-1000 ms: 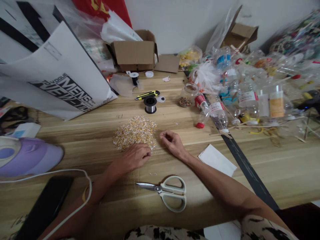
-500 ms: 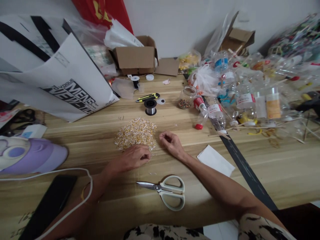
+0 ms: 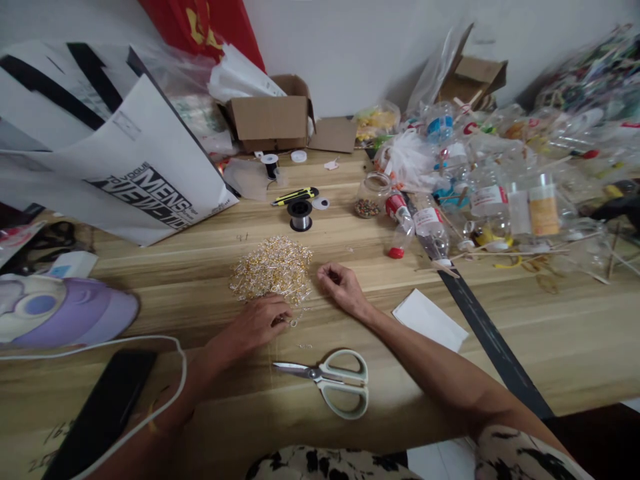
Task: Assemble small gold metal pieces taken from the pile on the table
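A heap of small gold and silver metal pieces (image 3: pixel 273 263) lies on the wooden table, too fine to name one by one. At its near edge is my left hand (image 3: pixel 263 319), fingers closed, with a small metal ring (image 3: pixel 293 323) at the fingertips. To the right of the heap rests my right hand (image 3: pixel 342 287), its fingers curled together; anything inside them is hidden. A short bit of chain (image 3: pixel 305 346) sits below the left hand. Nearer me lie scissors (image 3: pixel 320 377) with pale handles, their blades pointing left.
Behind the heap are a wire spool (image 3: pixel 301 216), a yellow-black utility knife (image 3: pixel 295 196) and a jar of beads (image 3: pixel 369 200). Plastic bottles (image 3: pixel 433 230) crowd the right. On the left stand a white paper bag (image 3: pixel 125 153), a purple device (image 3: pixel 75 310) and a dark phone (image 3: pixel 103 407).
My left hand has shifted slightly left and down from the heap, and a small ring now shows at its fingertips. My right hand has stayed nearly still.
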`<state>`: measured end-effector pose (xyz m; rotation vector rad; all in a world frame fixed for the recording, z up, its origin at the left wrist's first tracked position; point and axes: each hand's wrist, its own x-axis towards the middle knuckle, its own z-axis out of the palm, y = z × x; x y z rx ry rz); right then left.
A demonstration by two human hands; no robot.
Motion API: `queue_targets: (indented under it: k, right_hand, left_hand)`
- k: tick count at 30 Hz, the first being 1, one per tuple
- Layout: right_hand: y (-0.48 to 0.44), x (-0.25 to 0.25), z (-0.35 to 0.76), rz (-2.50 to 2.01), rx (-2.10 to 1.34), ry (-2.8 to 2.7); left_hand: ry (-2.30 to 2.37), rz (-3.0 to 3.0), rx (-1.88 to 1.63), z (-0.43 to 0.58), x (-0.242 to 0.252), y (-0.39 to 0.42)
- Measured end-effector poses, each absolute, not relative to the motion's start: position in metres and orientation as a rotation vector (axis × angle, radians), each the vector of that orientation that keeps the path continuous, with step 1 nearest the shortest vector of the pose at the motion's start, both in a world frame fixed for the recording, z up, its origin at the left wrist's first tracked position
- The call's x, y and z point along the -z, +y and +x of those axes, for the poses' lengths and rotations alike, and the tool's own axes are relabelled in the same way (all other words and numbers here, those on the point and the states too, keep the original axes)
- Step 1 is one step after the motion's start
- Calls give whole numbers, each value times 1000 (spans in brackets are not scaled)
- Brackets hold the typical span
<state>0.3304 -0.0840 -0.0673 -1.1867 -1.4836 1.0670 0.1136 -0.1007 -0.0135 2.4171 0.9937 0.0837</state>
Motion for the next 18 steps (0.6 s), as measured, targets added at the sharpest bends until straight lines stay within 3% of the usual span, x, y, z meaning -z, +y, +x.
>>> queue_targets:
  k: [18]
  right_hand:
    - [-83, 70, 329, -1216, -1072, -1470]
  left_hand:
    - [1078, 2486, -209, 87, 30, -121]
